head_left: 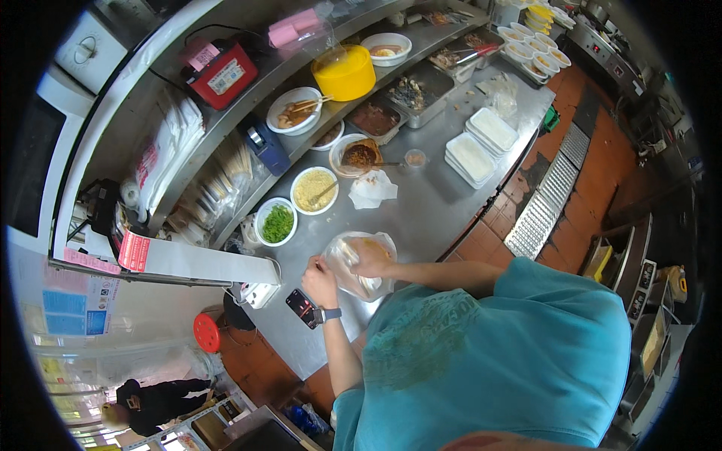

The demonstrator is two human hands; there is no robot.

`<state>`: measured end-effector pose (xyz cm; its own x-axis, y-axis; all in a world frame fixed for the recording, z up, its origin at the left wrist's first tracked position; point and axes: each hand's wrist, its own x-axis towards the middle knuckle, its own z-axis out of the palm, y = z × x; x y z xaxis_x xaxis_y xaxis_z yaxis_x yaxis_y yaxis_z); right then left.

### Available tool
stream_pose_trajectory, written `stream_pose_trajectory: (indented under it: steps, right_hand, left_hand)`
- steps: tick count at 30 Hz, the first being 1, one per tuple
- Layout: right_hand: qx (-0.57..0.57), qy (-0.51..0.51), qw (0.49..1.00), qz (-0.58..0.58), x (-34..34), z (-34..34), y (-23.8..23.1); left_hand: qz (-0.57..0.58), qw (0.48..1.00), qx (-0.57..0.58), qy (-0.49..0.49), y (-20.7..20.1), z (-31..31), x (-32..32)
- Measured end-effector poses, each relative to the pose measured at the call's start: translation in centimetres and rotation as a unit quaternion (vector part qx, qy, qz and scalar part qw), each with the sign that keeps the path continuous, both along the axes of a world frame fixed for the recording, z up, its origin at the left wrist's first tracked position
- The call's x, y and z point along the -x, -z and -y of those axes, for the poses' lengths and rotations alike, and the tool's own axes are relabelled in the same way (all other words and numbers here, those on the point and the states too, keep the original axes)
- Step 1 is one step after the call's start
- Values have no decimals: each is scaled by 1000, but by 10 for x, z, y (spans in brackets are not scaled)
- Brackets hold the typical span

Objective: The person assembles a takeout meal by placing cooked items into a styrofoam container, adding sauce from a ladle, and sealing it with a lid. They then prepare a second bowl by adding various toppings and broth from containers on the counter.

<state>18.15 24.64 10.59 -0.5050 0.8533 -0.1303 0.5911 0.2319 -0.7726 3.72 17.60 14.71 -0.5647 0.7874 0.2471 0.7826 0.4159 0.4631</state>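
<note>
person stands at the steel table [421, 210], both hands on a clear plastic bag [359, 263] with a filled food container [368, 252] inside, near the table's front edge. left hand [320, 279] pinches the bag's edge at its left side, fingers closed on the plastic. right hand [374, 259] lies over the top of the bag, fingers curled down on it; can't tell if it grips plastic or just presses. a watch [329, 315] sits on the left wrist.

progress, as a judgement: container looks already filled and inside the bag, so bagging is mostly done; the bag mouth looks still loose, not tied, so closing it is probably left. contents of the container are blurred by plastic, yellowish at best.

counts: one bag in hand, one container in it. one phone [302, 307] lying on the table just left of the left hand. one bowl of chopped greens [277, 222], one bowl of pale crumbly topping [313, 189] with a spoon, one bowl of brown sauce [360, 155], one small cup [414, 158]. one loose crumpled bag [371, 188] between the bowls and the work. two stacks of lidded white boxes [481, 143] to the right. on the shelf: one yellow tub [344, 73], two white bowls [295, 110] with food. steel trays further back, about three, hard to count. row of filled bowls far right, number unclear.
</note>
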Motion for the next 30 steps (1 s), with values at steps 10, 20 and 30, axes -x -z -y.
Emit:
stream_pose_trajectory:
  steps: [10,20,30]
  right_hand:
    - [219,71,908,-350,-98,-61,-83]
    - [317,57,889,-324,-224,-69,-90]
    - [70,-89,985,-129,-240,-93,-49]
  left_hand:
    - [-6,992,-121,-29,-27,19,-16]
    - [822,558,-91,66,-25,-22,-155]
    - [827,562,-20,15,27,-80,-227]
